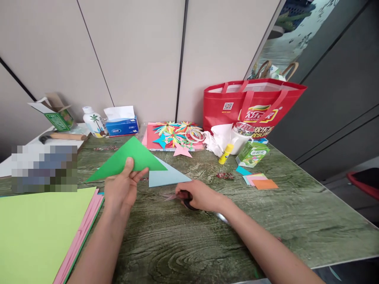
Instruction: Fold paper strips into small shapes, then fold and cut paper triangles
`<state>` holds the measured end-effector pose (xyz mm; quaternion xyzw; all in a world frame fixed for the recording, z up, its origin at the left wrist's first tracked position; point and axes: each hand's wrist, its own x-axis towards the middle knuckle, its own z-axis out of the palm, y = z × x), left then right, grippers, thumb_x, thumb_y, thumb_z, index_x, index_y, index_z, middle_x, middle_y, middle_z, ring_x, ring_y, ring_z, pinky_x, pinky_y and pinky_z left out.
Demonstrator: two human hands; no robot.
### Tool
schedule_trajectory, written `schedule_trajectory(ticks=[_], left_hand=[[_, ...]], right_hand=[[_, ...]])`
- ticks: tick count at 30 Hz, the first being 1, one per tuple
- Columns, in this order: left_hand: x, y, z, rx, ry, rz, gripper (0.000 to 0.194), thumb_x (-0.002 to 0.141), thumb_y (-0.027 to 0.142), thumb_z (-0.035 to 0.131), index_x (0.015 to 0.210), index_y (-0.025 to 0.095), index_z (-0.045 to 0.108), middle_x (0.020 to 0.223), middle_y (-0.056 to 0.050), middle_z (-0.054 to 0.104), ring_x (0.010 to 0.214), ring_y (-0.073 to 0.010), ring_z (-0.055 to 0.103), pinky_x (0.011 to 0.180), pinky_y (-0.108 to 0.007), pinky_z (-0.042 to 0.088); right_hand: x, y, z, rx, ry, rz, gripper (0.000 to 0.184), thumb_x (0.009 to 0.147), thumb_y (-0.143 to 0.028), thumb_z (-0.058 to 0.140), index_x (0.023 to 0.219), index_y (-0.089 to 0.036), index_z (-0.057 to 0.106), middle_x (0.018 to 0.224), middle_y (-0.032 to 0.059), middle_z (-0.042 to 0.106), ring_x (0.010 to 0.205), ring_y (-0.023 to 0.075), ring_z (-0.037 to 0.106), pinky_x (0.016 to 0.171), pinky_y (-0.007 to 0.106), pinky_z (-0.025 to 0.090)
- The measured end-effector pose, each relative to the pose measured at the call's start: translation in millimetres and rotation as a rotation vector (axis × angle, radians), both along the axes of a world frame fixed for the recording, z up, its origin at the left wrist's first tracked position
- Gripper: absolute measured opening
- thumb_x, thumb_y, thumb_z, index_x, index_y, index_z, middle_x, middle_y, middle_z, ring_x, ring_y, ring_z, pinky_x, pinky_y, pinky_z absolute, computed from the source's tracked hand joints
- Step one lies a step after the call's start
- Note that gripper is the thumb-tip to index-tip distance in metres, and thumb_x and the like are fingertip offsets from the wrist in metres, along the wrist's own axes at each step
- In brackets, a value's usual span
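Observation:
My left hand (122, 188) pinches a folded green paper triangle (128, 158) by its lower edge and holds it just above the table. A pale blue paper triangle (166, 176) lies flat on the table right behind it. My right hand (197, 195) rests on the table with its fingers curled over a pair of scissors (186, 202); the black handles and blade tips peek out from under it.
A stack of large green and pink sheets (41, 232) lies at the near left. At the back stand a tissue box (122, 125), a white bottle (94, 122), colourful paper stars (176, 136), a glue stick (225, 154), a green carton (252, 154) and a red bag (251, 104). Small paper squares (260, 180) lie to the right.

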<state>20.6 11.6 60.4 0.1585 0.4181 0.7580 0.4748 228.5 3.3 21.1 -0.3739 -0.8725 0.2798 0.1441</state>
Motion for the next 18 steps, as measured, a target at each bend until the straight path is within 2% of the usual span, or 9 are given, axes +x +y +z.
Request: schedule_trajectory(ticks=[2, 4, 6, 8, 10, 11, 13, 15, 18], left_hand=[[5, -4, 0.1, -0.024, 0.008, -0.113, 0.027, 0.044, 0.015, 0.083, 0.051, 0.012, 0.056, 0.05, 0.004, 0.062, 0.041, -0.0092, 0.055, 0.044, -0.029, 0.058], [12, -8, 1.1, -0.036, 0.022, -0.208, 0.03, 0.039, 0.018, 0.084, 0.049, 0.011, 0.057, 0.044, 0.004, 0.059, 0.037, -0.0088, 0.053, 0.04, -0.028, 0.057], [18, -12, 2.1, -0.041, 0.025, -0.294, 0.03, 0.036, 0.02, 0.085, 0.051, 0.011, 0.061, 0.045, 0.004, 0.061, 0.037, -0.0099, 0.054, 0.039, -0.028, 0.057], [23, -16, 2.5, -0.035, 0.017, -0.342, 0.029, 0.036, 0.02, 0.085, 0.052, 0.012, 0.063, 0.045, 0.004, 0.061, 0.036, -0.0094, 0.054, 0.04, -0.03, 0.058], [26, -17, 2.2, -0.022, 0.018, -0.369, 0.027, 0.039, 0.02, 0.085, 0.055, 0.012, 0.065, 0.047, 0.004, 0.063, 0.038, -0.0094, 0.055, 0.041, -0.03, 0.058], [26, -18, 1.9, -0.019, 0.021, -0.382, 0.026, 0.04, 0.019, 0.085, 0.056, 0.012, 0.065, 0.049, 0.003, 0.064, 0.04, -0.0097, 0.056, 0.042, -0.031, 0.059], [27, -18, 1.4, -0.021, 0.017, -0.402, 0.025, 0.042, 0.019, 0.084, 0.058, 0.012, 0.066, 0.051, 0.003, 0.065, 0.041, -0.0098, 0.057, 0.044, -0.031, 0.059], [27, -17, 1.2, -0.03, -0.01, -0.399, 0.024, 0.042, 0.018, 0.084, 0.056, 0.013, 0.066, 0.051, 0.003, 0.066, 0.041, -0.0094, 0.057, 0.045, -0.032, 0.06], [27, -16, 1.3, -0.039, -0.084, -0.351, 0.025, 0.039, 0.015, 0.085, 0.053, 0.013, 0.064, 0.055, 0.004, 0.068, 0.042, -0.0084, 0.057, 0.049, -0.035, 0.06]], right_hand=[[20, 1, 9.8, -0.05, -0.099, 0.026, 0.022, 0.061, -0.001, 0.053, 0.073, -0.019, 0.059, 0.064, -0.0034, 0.059, 0.057, 0.0103, 0.049, 0.052, 0.02, 0.031], [38, 2, 20.8, -0.174, -0.122, 0.042, 0.015, 0.06, -0.004, 0.058, 0.066, -0.017, 0.057, 0.061, -0.0034, 0.059, 0.056, 0.0106, 0.051, 0.051, 0.019, 0.032], [45, 3, 29.1, -0.206, 0.053, -0.09, 0.01, 0.065, -0.009, 0.059, 0.067, -0.018, 0.054, 0.061, -0.0036, 0.059, 0.058, 0.0113, 0.053, 0.053, 0.02, 0.035], [36, 0, 32.7, -0.178, 0.414, -0.308, 0.015, 0.066, -0.018, 0.065, 0.071, -0.018, 0.052, 0.065, -0.0036, 0.058, 0.06, 0.0114, 0.053, 0.055, 0.021, 0.04], [16, -5, 31.9, -0.272, 0.783, -0.462, 0.022, 0.068, -0.029, 0.066, 0.079, -0.02, 0.048, 0.069, -0.0032, 0.059, 0.062, 0.0126, 0.056, 0.055, 0.023, 0.045], [4, -8, 30.3, -0.332, 0.902, -0.495, 0.025, 0.068, -0.032, 0.066, 0.081, -0.021, 0.048, 0.071, -0.0025, 0.06, 0.063, 0.013, 0.057, 0.055, 0.024, 0.047], [-17, -14, 25.8, -0.383, 1.01, -0.512, 0.033, 0.059, -0.03, 0.074, 0.077, -0.02, 0.048, 0.071, -0.0029, 0.06, 0.061, 0.0112, 0.056, 0.056, 0.024, 0.048], [-29, -18, 20.6, -0.407, 1.067, -0.57, 0.037, 0.052, -0.028, 0.079, 0.071, -0.019, 0.049, 0.061, -0.0062, 0.054, 0.051, 0.0085, 0.052, 0.048, 0.021, 0.047], [-32, -21, 15.3, -0.458, 1.148, -0.656, 0.036, 0.054, -0.027, 0.078, 0.072, -0.019, 0.048, 0.06, -0.0054, 0.056, 0.051, 0.0101, 0.055, 0.042, 0.019, 0.046]])
